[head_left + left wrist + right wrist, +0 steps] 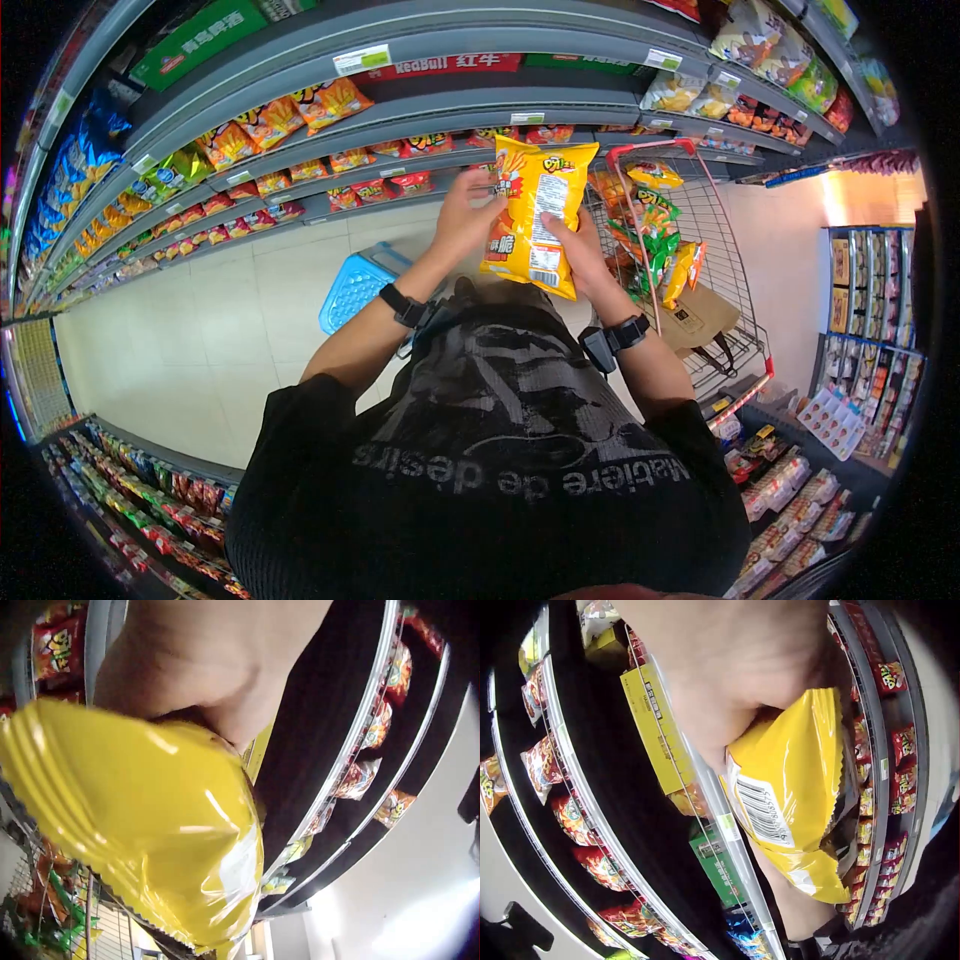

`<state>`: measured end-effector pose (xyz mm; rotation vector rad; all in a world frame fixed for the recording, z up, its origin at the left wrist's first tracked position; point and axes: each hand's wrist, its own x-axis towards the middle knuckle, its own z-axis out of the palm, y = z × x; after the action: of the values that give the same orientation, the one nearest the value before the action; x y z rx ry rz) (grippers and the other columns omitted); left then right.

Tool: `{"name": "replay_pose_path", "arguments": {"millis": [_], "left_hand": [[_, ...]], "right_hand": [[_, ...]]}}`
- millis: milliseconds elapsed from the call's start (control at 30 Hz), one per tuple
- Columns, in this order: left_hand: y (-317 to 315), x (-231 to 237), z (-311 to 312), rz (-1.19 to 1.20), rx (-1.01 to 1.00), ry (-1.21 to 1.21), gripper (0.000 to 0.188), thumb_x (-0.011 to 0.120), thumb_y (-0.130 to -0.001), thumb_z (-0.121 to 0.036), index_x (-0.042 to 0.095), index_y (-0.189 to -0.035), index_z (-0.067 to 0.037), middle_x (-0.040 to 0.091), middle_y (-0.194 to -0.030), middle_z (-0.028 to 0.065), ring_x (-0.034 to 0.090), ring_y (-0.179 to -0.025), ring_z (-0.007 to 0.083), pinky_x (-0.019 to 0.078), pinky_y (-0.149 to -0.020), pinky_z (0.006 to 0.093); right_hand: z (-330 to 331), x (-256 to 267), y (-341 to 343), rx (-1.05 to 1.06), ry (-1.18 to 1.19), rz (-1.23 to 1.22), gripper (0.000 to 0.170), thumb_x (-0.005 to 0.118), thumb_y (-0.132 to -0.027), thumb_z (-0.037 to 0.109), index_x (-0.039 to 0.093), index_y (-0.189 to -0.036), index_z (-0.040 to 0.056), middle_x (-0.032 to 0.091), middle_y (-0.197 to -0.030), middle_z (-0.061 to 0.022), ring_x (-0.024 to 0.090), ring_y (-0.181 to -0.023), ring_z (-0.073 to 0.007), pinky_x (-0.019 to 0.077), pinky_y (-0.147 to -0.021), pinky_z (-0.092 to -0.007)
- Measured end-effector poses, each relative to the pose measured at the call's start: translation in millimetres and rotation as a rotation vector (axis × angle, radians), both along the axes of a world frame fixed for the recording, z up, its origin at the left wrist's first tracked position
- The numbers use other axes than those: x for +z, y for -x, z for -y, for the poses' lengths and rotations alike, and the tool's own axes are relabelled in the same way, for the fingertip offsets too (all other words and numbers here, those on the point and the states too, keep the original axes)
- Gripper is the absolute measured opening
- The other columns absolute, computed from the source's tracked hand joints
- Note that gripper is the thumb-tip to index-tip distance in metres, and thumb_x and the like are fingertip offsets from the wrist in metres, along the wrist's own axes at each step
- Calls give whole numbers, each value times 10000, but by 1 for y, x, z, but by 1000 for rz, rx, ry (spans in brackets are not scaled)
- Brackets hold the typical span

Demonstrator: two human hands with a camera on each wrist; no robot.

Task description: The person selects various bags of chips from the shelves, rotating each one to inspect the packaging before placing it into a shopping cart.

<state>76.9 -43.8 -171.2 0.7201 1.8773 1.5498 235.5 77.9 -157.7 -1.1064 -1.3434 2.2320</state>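
Note:
A yellow snack bag (540,215) with printed text and a barcode is held upright in front of the chest. My right hand (577,245) grips its right side, the thumb lying across the printed face and the fingers behind. At the opposite edge, my left hand (468,218) has its fingers loosely extended, with the thumb overlapping the bag's edge. In the left wrist view, the shiny yellow bag (150,802) hides the left fingertips. The right wrist view shows the barcode (763,810) close to the right hand (742,667).
A wire shopping cart (700,180) stands at the right, containing several snack bags (655,225) and a brown paper bag (700,318). A blue plastic step stool (355,285) is on the floor at left. Shelves (450,95) of snacks curve across the front.

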Motion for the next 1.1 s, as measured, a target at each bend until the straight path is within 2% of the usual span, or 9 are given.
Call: {"name": "replay_pose_path", "arguments": {"millis": [33,133,200,367,500,633,900,1033,1100], "left_hand": [[2,6,-1,186,-165,28,532,701,-845,-199,456,-1282,-20,530,-1242,124,554,-1074,199,497,-861,327],[-19,6,-9,180,-355,-22,566,709,-842,-219,438,-1298,-20,528,-1235,116,543,-1079,202,490,-885,358],[-29,8,-18,126,-256,-46,613,729,-829,-221,414,-1314,-21,516,-1245,107,530,-1106,206,493,-887,357],[-28,14,-41,117,-122,-52,590,727,-831,-199,424,-1302,-15,528,-1262,114,540,-1131,193,503,-868,318],[-25,8,-58,454,-124,42,605,695,-844,-143,365,-1323,25,581,-1171,130,605,-1044,197,506,-894,332],[-48,14,-79,845,-306,-18,465,628,-901,-176,437,-1287,-1,585,-1213,128,631,-1034,214,535,-881,354],[-108,-11,-150,629,-724,256,752,627,-890,-450,306,-1410,-10,507,-1306,99,531,-1157,160,477,-934,306],[-135,6,-194,531,-855,350,765,622,-890,-471,313,-1410,-2,515,-1296,111,523,-1158,132,432,-963,271],[-146,-30,-212,488,-865,403,754,622,-890,-465,321,-1406,-5,533,-1281,113,540,-1142,153,431,-969,289]], "right_hand": [[-3,-3,-1,-21,-62,42,515,689,-864,129,385,-1245,-35,595,-1109,-152,636,-947,-214,550,-788,-333],[-8,-10,-5,-33,-245,82,562,718,-824,107,375,-1246,-37,581,-1120,-155,621,-963,-202,546,-779,-319],[-10,-15,-7,-13,-441,73,580,719,-816,104,369,-1259,-32,561,-1152,-166,617,-963,-209,542,-793,-326],[-6,19,-26,230,-494,-82,630,711,-801,82,406,-1351,57,485,-1292,-53,492,-1175,-215,468,-919,-350],[-40,5,-52,108,-533,-86,587,680,-828,59,404,-1345,34,497,-1295,-86,508,-1168,-189,446,-957,-333],[-63,5,-85,-24,27,-187,519,616,-921,165,373,-1349,2,530,-1271,-139,530,-1154,-188,443,-980,-360],[-100,-31,-154,-204,373,-193,423,525,-972,184,389,-1329,2,556,-1246,-129,592,-1098,-221,512,-907,-365],[-125,-31,-187,-304,421,-227,418,543,-957,164,399,-1318,11,565,-1234,-116,592,-1097,-220,508,-914,-366],[-139,-56,-205,-316,429,-216,431,562,-946,164,400,-1316,15,567,-1228,-113,593,-1092,-219,509,-909,-367]]}}
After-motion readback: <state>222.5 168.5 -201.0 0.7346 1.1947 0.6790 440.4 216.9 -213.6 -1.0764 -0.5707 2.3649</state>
